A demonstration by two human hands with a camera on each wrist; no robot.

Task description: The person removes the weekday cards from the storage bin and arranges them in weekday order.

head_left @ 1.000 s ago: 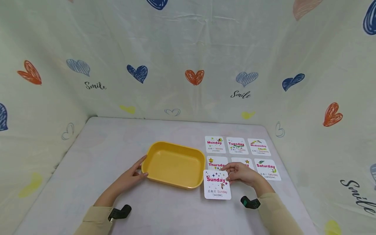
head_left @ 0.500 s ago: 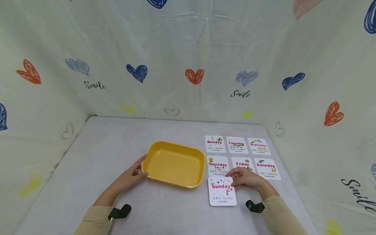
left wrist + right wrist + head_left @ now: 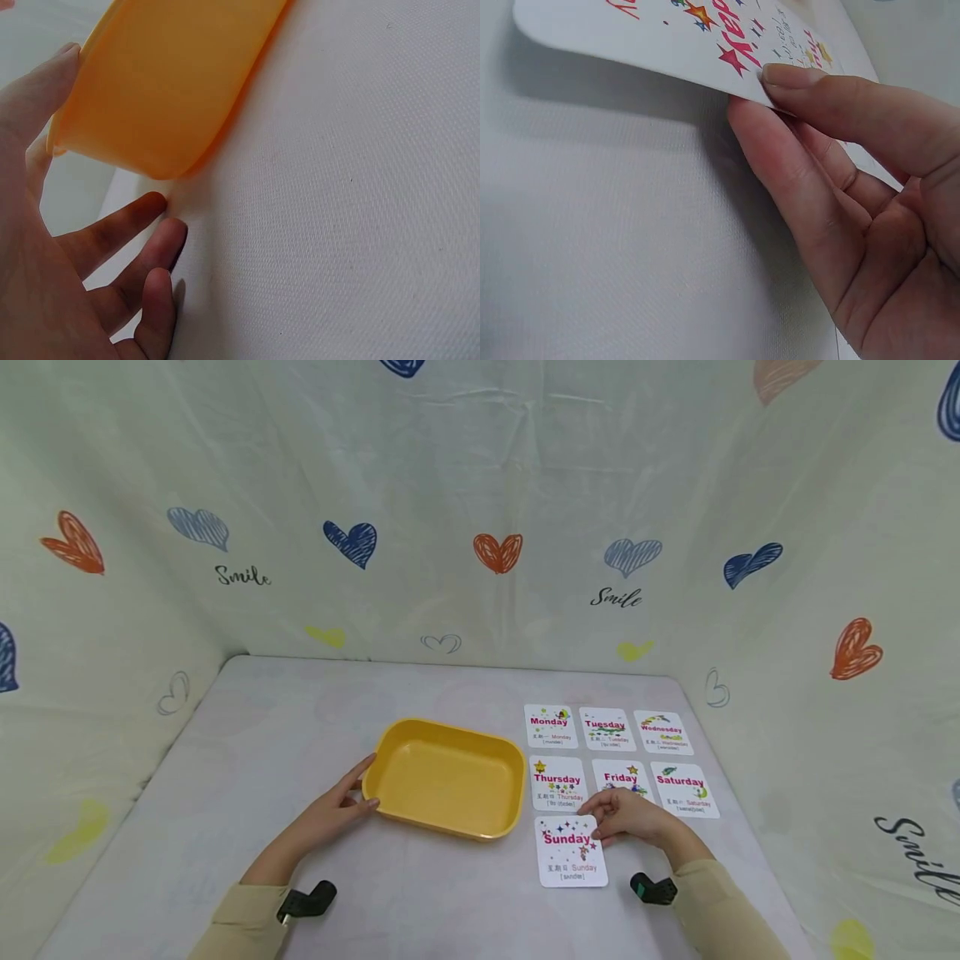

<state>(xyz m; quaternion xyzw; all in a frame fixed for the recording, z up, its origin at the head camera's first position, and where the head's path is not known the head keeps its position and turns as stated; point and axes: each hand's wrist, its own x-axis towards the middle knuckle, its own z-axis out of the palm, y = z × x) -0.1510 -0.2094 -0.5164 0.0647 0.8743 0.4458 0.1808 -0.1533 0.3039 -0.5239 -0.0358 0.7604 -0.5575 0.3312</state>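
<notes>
In the head view, my left hand (image 3: 337, 807) rests at the left end of a yellow tray (image 3: 442, 827). Thumb and forefinger touch the tray's rim from outside; in the left wrist view the other fingers (image 3: 112, 232) hang below its wall (image 3: 165, 112), relaxed. My right hand (image 3: 626, 818) pinches a white "Sunday" card (image 3: 566, 860) by its right edge. The right wrist view shows thumb on top and a finger beneath, with that edge of the card (image 3: 630, 37) raised over the cloth and a shadow under it. Just beyond lies the "Thursday" card (image 3: 557, 785).
Six-card rows continue with Monday (image 3: 551, 737), Tuesday (image 3: 607, 739) and Wednesday (image 3: 663, 743) behind, then Friday (image 3: 620, 764), partly hidden by my right hand, and Saturday (image 3: 684, 802). A white cloth covers the table (image 3: 285, 718). Heart-printed curtains (image 3: 420, 602) surround it.
My right hand has brought the Sunday card toward me and slightly right, uncovering the Thursday card it overlapped; over the last half second it barely moves. The left hand and tray stay put.
</notes>
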